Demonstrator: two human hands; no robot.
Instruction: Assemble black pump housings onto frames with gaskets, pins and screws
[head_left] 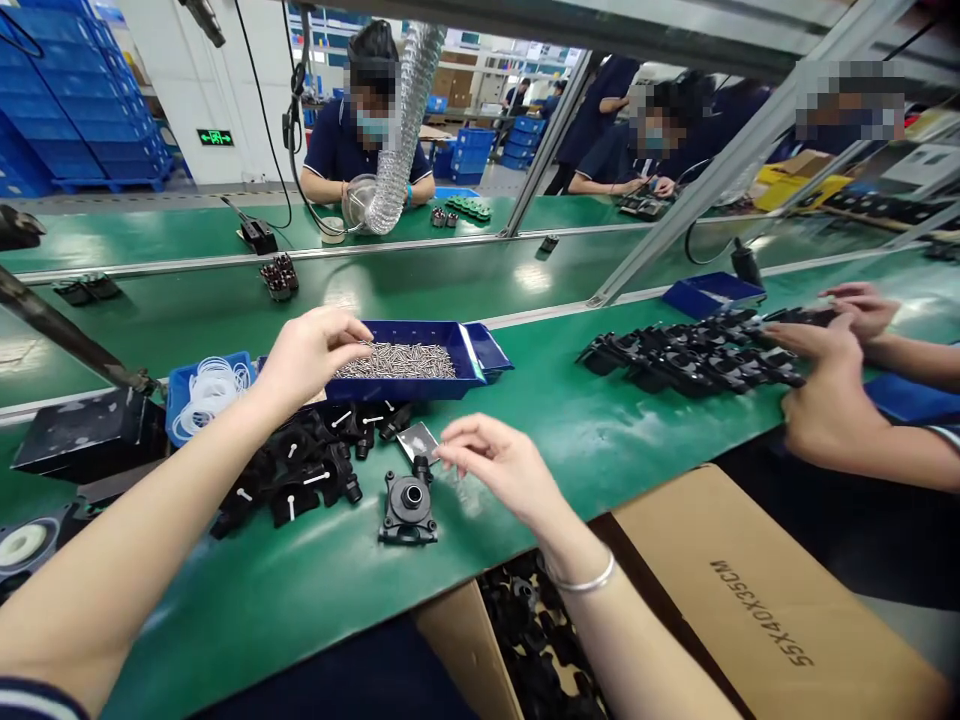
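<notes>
Centrally, from the head camera, two bare hands are shown above a green workbench [300, 585]. The left hand [311, 352] is held at the left part of a blue tray [442, 388] filled with small metal screws [409, 361]. Its thumb and forefinger are brought close together, with the other fingers curled; whether a screw is gripped between the tips cannot be told. The right hand [499, 462], with a silver bangle [598, 580] worn at the wrist, is held palm down and loosely bent. Its thumb and fingertips are nearly joined beside the spout of a black housing [410, 502]; whether anything small is pinched there cannot be made out.

The housing is set on the bench in front of the tray, its round opening faced upward. Just behind it, a small flat packet [414, 440] is laid. To its left, black parts with white pins [300, 468] are heaped, and white rings [214, 395] are piled in a blue bin [178, 408]. Below the right forearm, more black parts are held in an open carton [750, 580]. At the far right, a co-worker's hands [829, 370] are placed beside rows of dark pieces [690, 360].
</notes>
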